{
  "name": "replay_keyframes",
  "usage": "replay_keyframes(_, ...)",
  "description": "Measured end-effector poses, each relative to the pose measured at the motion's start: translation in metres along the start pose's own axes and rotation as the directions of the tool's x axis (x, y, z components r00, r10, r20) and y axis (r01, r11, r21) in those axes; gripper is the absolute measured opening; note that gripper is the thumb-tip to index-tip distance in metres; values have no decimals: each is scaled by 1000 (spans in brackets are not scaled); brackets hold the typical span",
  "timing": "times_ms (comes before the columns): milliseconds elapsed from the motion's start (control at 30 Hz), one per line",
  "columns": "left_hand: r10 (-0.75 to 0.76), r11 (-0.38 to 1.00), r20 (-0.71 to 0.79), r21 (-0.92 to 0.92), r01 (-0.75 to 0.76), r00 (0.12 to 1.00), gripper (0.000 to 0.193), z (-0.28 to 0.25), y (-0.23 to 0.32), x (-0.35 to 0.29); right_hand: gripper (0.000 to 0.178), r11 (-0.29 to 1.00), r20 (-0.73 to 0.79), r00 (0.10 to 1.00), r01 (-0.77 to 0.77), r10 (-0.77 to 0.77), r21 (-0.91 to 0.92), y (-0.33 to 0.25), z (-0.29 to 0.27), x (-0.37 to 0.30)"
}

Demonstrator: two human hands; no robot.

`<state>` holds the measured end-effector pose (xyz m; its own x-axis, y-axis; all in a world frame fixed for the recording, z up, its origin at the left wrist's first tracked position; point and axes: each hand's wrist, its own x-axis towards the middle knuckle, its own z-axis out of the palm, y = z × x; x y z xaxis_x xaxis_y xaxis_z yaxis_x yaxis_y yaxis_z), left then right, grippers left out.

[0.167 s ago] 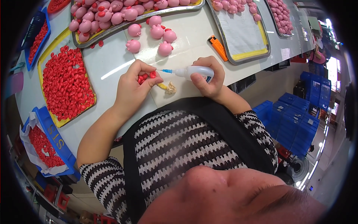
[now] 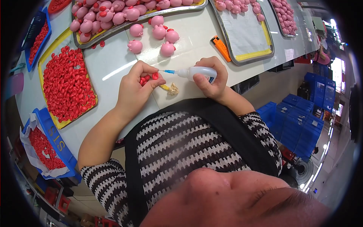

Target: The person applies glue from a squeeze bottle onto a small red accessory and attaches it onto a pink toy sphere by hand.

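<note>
Several small red cup-shaped pieces (image 2: 145,80) are gathered in my left hand (image 2: 133,84), its fingers closed around them. One red piece (image 2: 155,76) is pinched between thumb and fingertips. My right hand (image 2: 215,78) grips a white squeeze bottle (image 2: 203,72) lying nearly level. Its blue needle tip (image 2: 169,72) points left, and the thin needle reaches to the pinched piece; whether it touches cannot be made out. Just beyond my hands stand several round pink figures (image 2: 167,49), some with red pieces on them. A crumpled beige wad (image 2: 172,89) with a yellow strip lies below the needle.
Left of me a yellow-edged tray (image 2: 93,103) holds many red pieces, with a blue crate (image 2: 56,138) nearer. A metal tray (image 2: 124,26) of pink figures stands at the back. An orange cutter (image 2: 221,48) lies beside a paper-lined tray (image 2: 249,41). Blue crates (image 2: 293,119) stand right.
</note>
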<state>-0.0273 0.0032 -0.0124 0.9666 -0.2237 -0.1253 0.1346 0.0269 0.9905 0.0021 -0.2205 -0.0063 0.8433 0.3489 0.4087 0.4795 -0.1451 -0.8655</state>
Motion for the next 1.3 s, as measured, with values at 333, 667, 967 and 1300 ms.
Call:
replay_keyframes(333,35,999,-4,-19,-35,999,18,0,1,-1,21,1000,-6,1000,1,-1,11,2,0,-1)
replay_keyframes(667,58,998,-27,-38,-59,998,18,-1,0,-2,22,999,-5,999,44,-44,11,4,0,-1)
replay_keyframes(967,36,999,-27,-21,-37,999,18,0,4,-2,24,997,37,996,77,-77,-5,6,0,-1)
replay_keyframes(1300,24,1000,-19,19,-24,1000,19,-1,5,-2,24,994,57,993,107,-106,-26,3,3,2)
